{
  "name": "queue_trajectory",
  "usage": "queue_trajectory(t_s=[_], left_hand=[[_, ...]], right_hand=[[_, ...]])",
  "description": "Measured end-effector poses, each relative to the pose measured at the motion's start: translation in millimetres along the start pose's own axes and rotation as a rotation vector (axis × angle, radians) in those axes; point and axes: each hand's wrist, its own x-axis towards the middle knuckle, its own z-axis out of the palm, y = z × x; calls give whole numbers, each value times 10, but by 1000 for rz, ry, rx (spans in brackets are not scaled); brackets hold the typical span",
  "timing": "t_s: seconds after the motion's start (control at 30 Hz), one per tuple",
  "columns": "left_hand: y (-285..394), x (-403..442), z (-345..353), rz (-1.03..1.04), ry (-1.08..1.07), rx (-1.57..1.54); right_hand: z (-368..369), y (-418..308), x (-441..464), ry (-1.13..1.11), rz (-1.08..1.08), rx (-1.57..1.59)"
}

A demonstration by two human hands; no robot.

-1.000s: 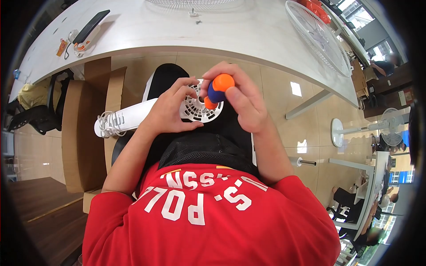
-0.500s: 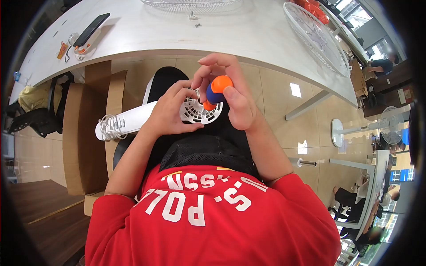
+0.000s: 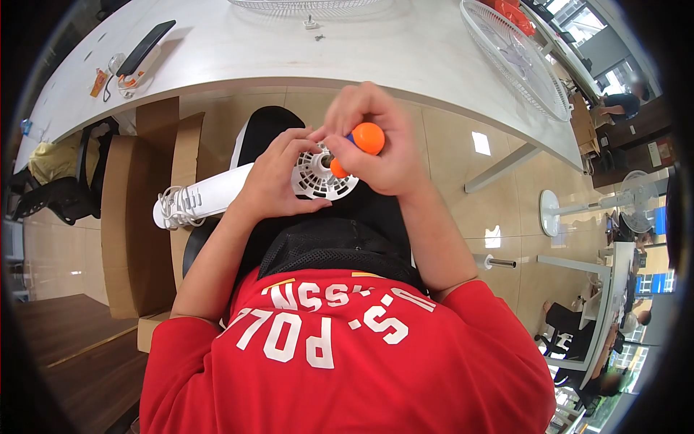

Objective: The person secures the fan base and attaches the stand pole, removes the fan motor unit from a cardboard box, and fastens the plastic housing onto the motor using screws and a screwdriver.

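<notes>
My right hand [image 3: 379, 145] is wrapped round the orange and blue handle of a screwdriver [image 3: 368, 138], its lower end over a round white slotted fan part [image 3: 318, 173]. The tip of the tool is hard to make out. My left hand [image 3: 278, 177] grips the left edge of that part, thumb below and fingers above. The white part is at the end of a white fan body [image 3: 224, 189], which lies across my lap with a looped white cord [image 3: 178, 208] on its far left end.
A white table [image 3: 246, 50] in front carries a phone [image 3: 146, 48], a small white piece [image 3: 311, 23] and a fan grille [image 3: 515, 61]. An open cardboard box [image 3: 130, 224] stands at the left. A fan base [image 3: 549, 213] is on the floor at right; people sit farther off.
My right hand has closed more tightly round the screwdriver handle and turned it, so the orange end now points more to the right. My left hand has stayed on the white part.
</notes>
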Motion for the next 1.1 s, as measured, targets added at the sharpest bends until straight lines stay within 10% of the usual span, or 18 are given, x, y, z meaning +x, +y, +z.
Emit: queue_trajectory(t_s=[0.23,0.3,0.43,0.63,1.1], left_hand=[[32,30,5,-82,-19,-89],[61,47,-25,-72,-8,-48],[30,77,-25,-72,13,-15],[49,75,-40,-26,-7,24],[56,78,-81,-56,-18,49]], right_hand=[[151,-236,54,-236,216,191],[339,-188,20,211,222,48],[409,-115,-72,384,117,-89],[-15,-4,32,-62,243,622],[-111,129,156,-317,132,543]])
